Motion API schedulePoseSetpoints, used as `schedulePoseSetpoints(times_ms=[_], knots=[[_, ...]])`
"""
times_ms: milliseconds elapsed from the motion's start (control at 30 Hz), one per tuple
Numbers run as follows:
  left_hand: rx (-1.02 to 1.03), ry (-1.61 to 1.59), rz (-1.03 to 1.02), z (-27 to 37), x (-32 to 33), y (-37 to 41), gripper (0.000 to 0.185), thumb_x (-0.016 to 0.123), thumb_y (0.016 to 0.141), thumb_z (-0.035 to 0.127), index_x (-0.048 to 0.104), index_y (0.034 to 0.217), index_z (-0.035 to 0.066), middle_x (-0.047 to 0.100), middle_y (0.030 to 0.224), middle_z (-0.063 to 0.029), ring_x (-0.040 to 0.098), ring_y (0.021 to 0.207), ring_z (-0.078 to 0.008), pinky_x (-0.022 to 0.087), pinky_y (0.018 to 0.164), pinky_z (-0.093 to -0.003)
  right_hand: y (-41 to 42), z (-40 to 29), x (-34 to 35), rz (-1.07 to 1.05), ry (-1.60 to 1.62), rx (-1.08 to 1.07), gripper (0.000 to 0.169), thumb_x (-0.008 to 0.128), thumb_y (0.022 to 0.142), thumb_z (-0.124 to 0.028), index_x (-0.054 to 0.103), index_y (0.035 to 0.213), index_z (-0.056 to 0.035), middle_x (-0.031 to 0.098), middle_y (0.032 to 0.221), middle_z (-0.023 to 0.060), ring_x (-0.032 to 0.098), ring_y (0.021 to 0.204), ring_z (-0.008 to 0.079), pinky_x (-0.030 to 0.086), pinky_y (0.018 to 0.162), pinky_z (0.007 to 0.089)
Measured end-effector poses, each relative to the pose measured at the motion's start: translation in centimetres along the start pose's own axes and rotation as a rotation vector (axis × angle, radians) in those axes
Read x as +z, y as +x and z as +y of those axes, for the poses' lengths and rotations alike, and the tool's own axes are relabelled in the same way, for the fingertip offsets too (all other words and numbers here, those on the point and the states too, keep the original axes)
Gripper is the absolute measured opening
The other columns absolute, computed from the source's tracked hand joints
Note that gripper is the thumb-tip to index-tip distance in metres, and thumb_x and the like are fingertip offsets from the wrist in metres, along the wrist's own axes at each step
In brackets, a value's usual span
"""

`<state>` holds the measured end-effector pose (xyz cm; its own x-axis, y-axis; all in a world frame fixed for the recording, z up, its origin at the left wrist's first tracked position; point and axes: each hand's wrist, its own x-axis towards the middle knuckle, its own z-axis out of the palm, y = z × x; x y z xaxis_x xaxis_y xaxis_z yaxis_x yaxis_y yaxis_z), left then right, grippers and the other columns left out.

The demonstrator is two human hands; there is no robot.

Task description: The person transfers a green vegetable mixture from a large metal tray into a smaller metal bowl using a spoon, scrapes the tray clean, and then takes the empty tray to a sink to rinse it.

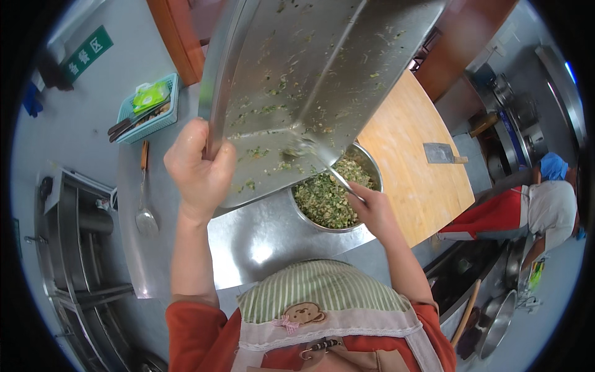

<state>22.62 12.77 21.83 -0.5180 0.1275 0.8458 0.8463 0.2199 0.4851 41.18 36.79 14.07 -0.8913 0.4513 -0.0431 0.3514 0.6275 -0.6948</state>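
Note:
My left hand [197, 169] grips the rim of a large rectangular stainless steel pan [274, 69], tilted up steeply. Bits of chopped green filling cling to its inner walls. In my right hand [372, 207] is the handle of a metal utensil [341, 179], its head blurred against the pan's lower inside corner, so I cannot tell whether it is a spoon or a fork. Below the pan's lower edge, a round steel bowl [377, 172] holds a heap of chopped green and pale filling [325, 200]. Part of the bowl is hidden behind the pan and my right hand.
The steel table [181, 260] carries a wooden-handled turner [148, 221] and a teal basket [151, 128] with knives and a green packet. A cleaver [439, 153] lies on the wooden board [404, 125] at right. Farther right, a person [548, 204] bends over near the counter.

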Motion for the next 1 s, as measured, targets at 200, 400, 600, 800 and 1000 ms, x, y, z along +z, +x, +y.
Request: schedulePoseSetpoints(times_ms=[200, 400, 600, 800, 1000], knots=[[0.002, -0.027, 0.026, 0.6, -0.3, 0.8, 0.017, 0.058, 0.065, -0.01, 0.048, 0.073, 0.001, 0.036, 0.06, -0.0027, 0.034, 0.051, -0.0087, 0.031, 0.048, -0.0213, -6.1, 0.5, -6.7, 0.026, -0.108, 0.117, 0.029, 0.06, 0.089, -0.01, 0.064, 0.116, 0.0001, 0.068, 0.088, 0.0219, 0.067, 0.076, 0.0246, 0.051, 0.073, 0.0328], [-0.019, -0.061, 0.029, 1.5, 0.0, 1.4, 0.016, 0.059, 0.067, -0.011, 0.051, 0.076, 0.0, 0.041, 0.063, 0.0005, 0.036, 0.055, -0.0059, 0.032, 0.05, -0.0202, 0.6, -1.2, -5.1, 0.459, -0.154, -0.253, 0.03, 0.06, 0.089, -0.011, 0.062, 0.118, -0.0056, 0.065, 0.084, 0.0185, 0.064, 0.075, 0.0332, 0.05, 0.067, 0.0379], [-0.063, -0.113, 0.053, 1.2, 0.5, 1.3, 0.017, 0.058, 0.068, -0.012, 0.051, 0.077, 0.001, 0.041, 0.063, 0.0027, 0.036, 0.057, -0.0044, 0.031, 0.052, -0.0192, -4.9, 1.5, -3.3, 0.249, -0.116, -0.037, 0.029, 0.059, 0.09, -0.008, 0.062, 0.118, -0.0037, 0.066, 0.084, 0.0188, 0.066, 0.073, 0.0267, 0.05, 0.069, 0.0334], [-0.095, -0.161, 0.044, 1.6, 0.7, 1.3, 0.016, 0.057, 0.07, -0.012, 0.05, 0.077, 0.002, 0.039, 0.065, 0.0051, 0.034, 0.059, -0.0032, 0.03, 0.053, -0.0184, -4.3, 1.2, -4.2, 0.381, 0.121, -0.021, 0.028, 0.06, 0.09, -0.006, 0.063, 0.117, -0.0015, 0.069, 0.086, 0.0161, 0.065, 0.073, 0.0157, 0.049, 0.069, 0.0281], [-0.139, -0.22, 0.08, 1.0, 0.6, 1.6, 0.015, 0.058, 0.074, -0.01, 0.05, 0.077, 0.002, 0.039, 0.069, 0.0064, 0.034, 0.061, -0.0027, 0.03, 0.056, -0.0172, -6.5, 5.9, -0.2, 0.305, 0.163, 0.012, 0.027, 0.063, 0.09, -0.009, 0.065, 0.115, -0.0011, 0.069, 0.088, 0.0093, 0.062, 0.077, 0.0099, 0.049, 0.07, 0.0254]])
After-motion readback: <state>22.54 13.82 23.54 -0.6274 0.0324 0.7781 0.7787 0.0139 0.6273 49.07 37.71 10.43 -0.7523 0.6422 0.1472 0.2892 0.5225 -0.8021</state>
